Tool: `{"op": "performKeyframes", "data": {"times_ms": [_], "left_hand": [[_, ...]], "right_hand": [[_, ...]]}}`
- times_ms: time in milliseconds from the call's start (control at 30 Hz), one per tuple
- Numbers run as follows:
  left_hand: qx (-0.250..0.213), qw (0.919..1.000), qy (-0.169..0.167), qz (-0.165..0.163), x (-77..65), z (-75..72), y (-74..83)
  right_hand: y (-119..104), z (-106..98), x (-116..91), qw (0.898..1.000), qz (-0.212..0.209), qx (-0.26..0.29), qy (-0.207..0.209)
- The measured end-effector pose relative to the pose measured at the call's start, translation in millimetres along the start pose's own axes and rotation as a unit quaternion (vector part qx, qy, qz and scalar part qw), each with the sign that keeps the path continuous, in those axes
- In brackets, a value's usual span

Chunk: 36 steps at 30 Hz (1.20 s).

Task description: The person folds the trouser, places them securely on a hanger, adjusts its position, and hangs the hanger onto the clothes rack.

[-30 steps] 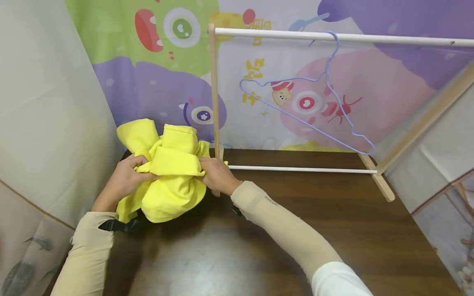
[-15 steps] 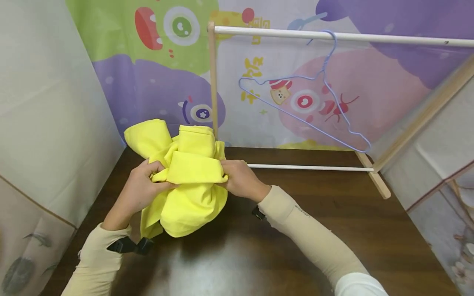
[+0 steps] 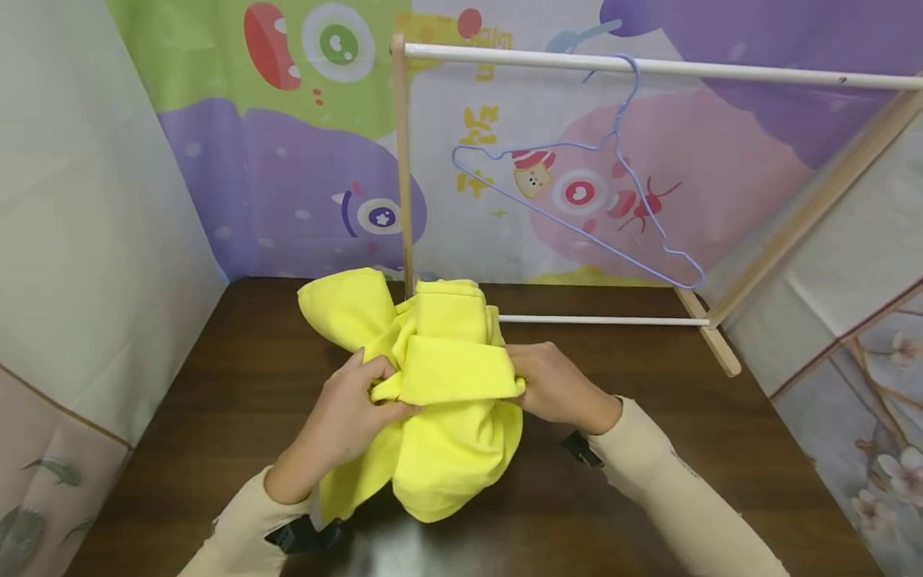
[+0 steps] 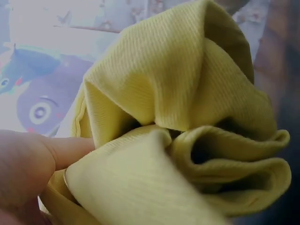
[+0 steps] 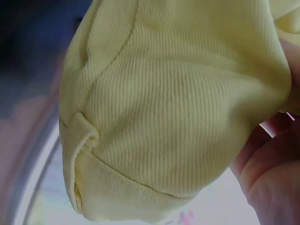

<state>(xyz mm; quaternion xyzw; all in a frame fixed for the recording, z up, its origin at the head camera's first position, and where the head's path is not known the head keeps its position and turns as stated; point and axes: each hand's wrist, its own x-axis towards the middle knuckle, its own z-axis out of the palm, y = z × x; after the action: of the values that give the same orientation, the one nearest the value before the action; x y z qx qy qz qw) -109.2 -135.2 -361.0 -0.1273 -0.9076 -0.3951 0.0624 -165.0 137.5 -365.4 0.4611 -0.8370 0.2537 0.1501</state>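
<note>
Head view, yellow cloth (image 3: 456,370) between left hand (image 3: 346,415) and right hand (image 3: 558,385), both pinching its sides.

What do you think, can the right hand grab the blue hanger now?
Probably not yet: the right hand grips the yellow cloth. If it let go, nothing seems to block its way to the hanger on the rail.

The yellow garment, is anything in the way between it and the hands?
No, nothing visible stands in between. The left hand grips one side of the yellow garment and the right hand the other, both directly on the fabric.
</note>
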Motion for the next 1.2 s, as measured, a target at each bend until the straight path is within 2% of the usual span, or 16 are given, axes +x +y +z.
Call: {"op": "performKeyframes", "data": {"times_ms": [133, 233, 367, 433, 500, 667, 767, 867, 1000, 1100, 1200], "left_hand": [[-0.014, 0.9976, -0.064, -0.02, 7.9, 26.7, -5.7], [-0.009, 0.9905, -0.135, -0.023, 14.8, 50.8, -17.4], [0.038, 0.9744, -0.221, 0.019, 23.1, 78.6, -31.7], [0.061, 0.9678, -0.24, 0.043, 26.3, 87.0, -35.7], [0.07, 0.9656, -0.246, 0.048, 28.1, 90.3, -37.6], [0.075, 0.9598, -0.266, 0.051, 26.3, 87.6, -42.3], [0.063, 0.9598, -0.269, 0.051, 23.1, 83.3, -48.8], [0.042, 0.9604, -0.271, 0.049, 19.8, 76.9, -55.9], [0.015, 0.9608, -0.273, 0.048, 18.8, 63.7, -61.7], [0.011, 0.9623, -0.268, 0.048, 20.4, 53.0, -64.3], [0.016, 0.9647, -0.26, 0.041, 22.3, 42.8, -67.3]], "right_hand": [[9.5, -1.5, -25.9, 0.999, 0.043, 0.011, -0.026], [22.1, 7.3, -47.4, 0.996, 0.073, -0.004, -0.049], [39.5, 24.8, -76.5, 0.986, 0.141, -0.03, -0.088], [45.9, 32.4, -88.0, 0.979, 0.177, -0.033, -0.1], [49.7, 38.1, -94.4, 0.976, 0.191, -0.028, -0.099], [52.6, 47.2, -99.3, 0.979, 0.179, -0.022, -0.093], [53.8, 46.8, -100.5, 0.975, 0.196, -0.006, -0.101], [56.0, 40.8, -101.6, 0.967, 0.223, 0.042, -0.116], [59.7, 28.5, -100.9, 0.946, 0.259, 0.13, -0.143], [62.8, 19.9, -99.0, 0.937, 0.264, 0.163, -0.163], [65.1, 11.2, -96.2, 0.932, 0.266, 0.18, -0.171]]}}
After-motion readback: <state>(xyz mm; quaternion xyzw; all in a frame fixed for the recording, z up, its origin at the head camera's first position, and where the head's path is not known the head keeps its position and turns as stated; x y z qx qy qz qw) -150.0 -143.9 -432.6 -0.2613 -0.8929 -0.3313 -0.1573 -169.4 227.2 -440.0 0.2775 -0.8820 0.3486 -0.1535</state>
